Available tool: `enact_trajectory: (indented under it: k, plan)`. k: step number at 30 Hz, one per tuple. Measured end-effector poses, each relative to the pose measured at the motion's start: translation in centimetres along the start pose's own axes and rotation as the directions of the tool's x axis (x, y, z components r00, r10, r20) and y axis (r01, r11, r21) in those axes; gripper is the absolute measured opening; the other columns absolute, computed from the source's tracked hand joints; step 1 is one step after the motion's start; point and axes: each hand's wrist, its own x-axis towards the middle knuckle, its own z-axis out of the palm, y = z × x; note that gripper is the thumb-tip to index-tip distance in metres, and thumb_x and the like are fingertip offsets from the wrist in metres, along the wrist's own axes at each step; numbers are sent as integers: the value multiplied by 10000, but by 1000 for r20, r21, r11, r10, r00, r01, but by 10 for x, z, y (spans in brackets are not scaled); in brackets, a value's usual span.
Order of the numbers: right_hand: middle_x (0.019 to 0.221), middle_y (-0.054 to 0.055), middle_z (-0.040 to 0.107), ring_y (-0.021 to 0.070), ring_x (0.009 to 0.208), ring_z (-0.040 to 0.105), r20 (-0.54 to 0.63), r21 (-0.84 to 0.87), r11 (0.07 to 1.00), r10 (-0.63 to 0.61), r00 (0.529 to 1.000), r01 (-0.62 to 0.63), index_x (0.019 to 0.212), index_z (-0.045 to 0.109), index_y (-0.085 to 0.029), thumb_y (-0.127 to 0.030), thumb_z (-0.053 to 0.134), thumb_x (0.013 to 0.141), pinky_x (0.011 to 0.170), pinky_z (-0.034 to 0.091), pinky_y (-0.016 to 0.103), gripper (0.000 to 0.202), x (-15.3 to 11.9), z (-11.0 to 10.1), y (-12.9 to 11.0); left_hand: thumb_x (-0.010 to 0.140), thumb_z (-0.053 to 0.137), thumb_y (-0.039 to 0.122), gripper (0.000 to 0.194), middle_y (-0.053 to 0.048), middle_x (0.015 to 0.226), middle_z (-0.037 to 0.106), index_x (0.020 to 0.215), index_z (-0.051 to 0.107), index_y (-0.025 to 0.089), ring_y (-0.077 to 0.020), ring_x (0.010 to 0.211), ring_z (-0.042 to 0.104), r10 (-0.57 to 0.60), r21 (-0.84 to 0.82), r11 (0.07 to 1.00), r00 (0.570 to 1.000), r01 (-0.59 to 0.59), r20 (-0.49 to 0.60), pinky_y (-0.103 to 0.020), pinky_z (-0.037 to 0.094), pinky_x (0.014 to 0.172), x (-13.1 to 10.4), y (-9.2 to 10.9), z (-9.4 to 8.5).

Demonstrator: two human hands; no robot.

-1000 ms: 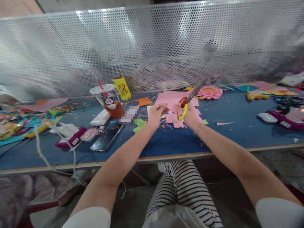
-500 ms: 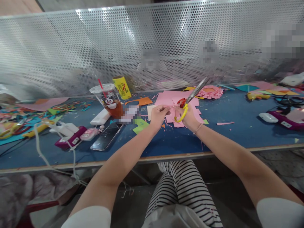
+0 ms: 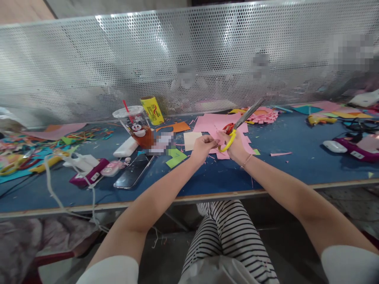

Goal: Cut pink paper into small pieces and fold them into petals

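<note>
My right hand (image 3: 237, 148) is closed around scissors (image 3: 247, 114) with red and yellow handles; their blades point up and to the right. Close beside it, my left hand (image 3: 204, 146) is pinched shut, its fingertips by the yellow handle. Whatever lies between those fingertips blends with the pink paper (image 3: 207, 122) behind them, so I cannot make it out. Pink sheets and small scraps lie under both hands. A cream paper square (image 3: 191, 140) sits just past my left hand, and a green paper piece (image 3: 175, 158) is to its left.
To the left stand a plastic drink cup (image 3: 134, 126) and a yellow box (image 3: 152, 110), near a phone (image 3: 133, 173) and a purple power strip (image 3: 89, 173) with cables. A pink fringed paper flower (image 3: 265, 115) lies behind the scissors. A perforated metal screen (image 3: 207, 51) borders the table's back.
My left hand has shifted slightly right and down, closer to the scissors' yellow handle. The pink piece seen between the hands is less visible. The scissors have moved slightly right.
</note>
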Motion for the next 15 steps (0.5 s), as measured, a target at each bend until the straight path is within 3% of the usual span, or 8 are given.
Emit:
enact_trajectory:
  k: [5, 8, 11, 15]
  plan:
    - [597, -55, 345, 69, 514, 342, 6, -2, 1000, 3, 1000, -3, 648, 325, -210, -436, 659, 633, 467, 341, 228, 403, 1, -1, 0, 484, 765, 245, 321, 35, 555, 547, 591, 478, 150, -84, 541, 545, 54, 87, 995, 998, -55, 17, -231, 442, 576, 1, -2, -2]
    - [599, -49, 371, 78, 527, 368, 39, -16, 1000, 2, 999, -1, 646, 335, -212, -424, 669, 628, 472, 363, 235, 397, 1, -2, -3, 536, 742, 290, 297, 31, 539, 540, 586, 485, 149, -89, 529, 542, 76, 112, 991, 997, -75, -10, -240, 449, 571, 1, 3, -4]
    - [606, -44, 386, 83, 532, 381, 63, -24, 1000, -4, 998, 5, 663, 350, -215, -402, 685, 622, 466, 378, 237, 386, -1, -2, -6, 645, 661, 377, 260, -3, 573, 585, 620, 557, 140, -105, 567, 572, 128, 85, 989, 989, -122, -73, -273, 478, 632, 1, 9, -8]
    - [625, -49, 401, 74, 526, 387, 66, -21, 999, 29, 997, -27, 703, 370, -214, -407, 685, 621, 453, 381, 220, 379, -3, -2, -8, 657, 645, 400, 276, 4, 552, 577, 598, 575, 140, -99, 542, 567, 118, -21, 993, 991, -120, -67, -263, 485, 616, 2, 10, -12]
